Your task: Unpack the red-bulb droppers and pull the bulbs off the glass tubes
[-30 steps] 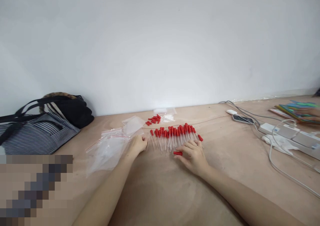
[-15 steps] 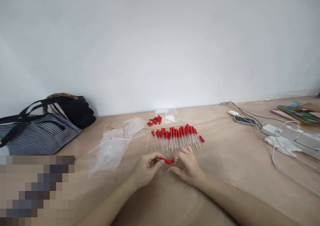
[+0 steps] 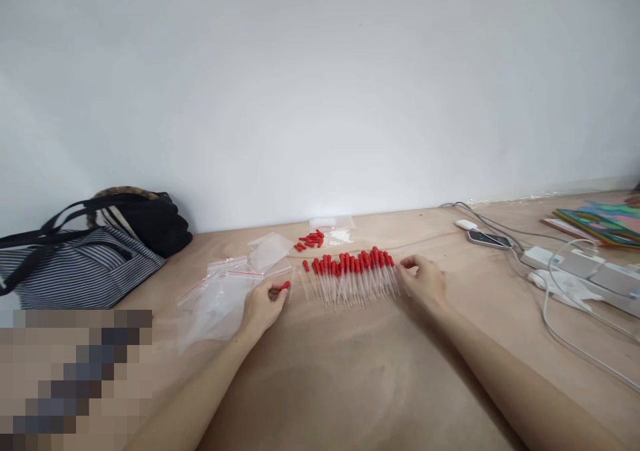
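Between the thumb and fingers of my left hand [image 3: 264, 304], closed near the left end of the row, is a red dropper bulb [image 3: 285, 285]. Glass droppers [image 3: 353, 281] with red bulbs lie side by side, tips toward me. Thin glass tubes without bulbs [image 3: 304, 286] lie at the row's left end, close to a single red bulb [image 3: 306, 265]. At the right end, my right hand [image 3: 423, 279] has its thumb and fingers curled together beside the last dropper; what they hold is hidden. Behind the row sits a small pile of red bulbs [image 3: 311, 240].
Clear zip bags [image 3: 220, 304] lie left of the row, another bag [image 3: 337, 230] against the wall. A striped bag [image 3: 85, 268] stands far left. On the right are a phone-like device [image 3: 489, 239], a power strip [image 3: 575, 268], cables [image 3: 547, 304] and colourful boards [image 3: 605, 221].
My hands have moved apart: the left went left with a red bulb, the right went to the row's right end. The loose red bulb there is now covered by my right hand.
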The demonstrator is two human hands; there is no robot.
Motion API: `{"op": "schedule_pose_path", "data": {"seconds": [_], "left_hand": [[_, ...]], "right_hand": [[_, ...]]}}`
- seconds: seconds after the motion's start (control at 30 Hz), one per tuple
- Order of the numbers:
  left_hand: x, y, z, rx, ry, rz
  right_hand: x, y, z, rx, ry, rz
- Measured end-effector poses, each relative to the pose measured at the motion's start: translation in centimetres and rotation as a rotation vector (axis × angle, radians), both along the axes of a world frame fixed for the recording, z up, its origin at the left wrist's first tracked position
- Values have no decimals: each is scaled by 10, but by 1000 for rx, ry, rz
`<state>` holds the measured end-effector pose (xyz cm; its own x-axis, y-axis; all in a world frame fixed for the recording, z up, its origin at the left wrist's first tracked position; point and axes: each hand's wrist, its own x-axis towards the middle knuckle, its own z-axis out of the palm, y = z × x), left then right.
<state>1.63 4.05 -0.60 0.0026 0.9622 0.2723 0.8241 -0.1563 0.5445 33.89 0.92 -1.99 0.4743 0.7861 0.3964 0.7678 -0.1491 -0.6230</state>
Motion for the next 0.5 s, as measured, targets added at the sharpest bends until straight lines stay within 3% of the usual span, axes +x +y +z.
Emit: {"op": "schedule_pose_path", "data": {"seconds": [0.07,0.17,0.5], "left_hand": [[5,0,-2,-10,4,-17],[9,2,-5,-9,12,-25],[3,0,-8,44,36,-2]], "right_hand": [[14,4,-2,-154,43,-72],[27,7,-3,-314,75,-62],[32,0,2,-527,76,128]]}}
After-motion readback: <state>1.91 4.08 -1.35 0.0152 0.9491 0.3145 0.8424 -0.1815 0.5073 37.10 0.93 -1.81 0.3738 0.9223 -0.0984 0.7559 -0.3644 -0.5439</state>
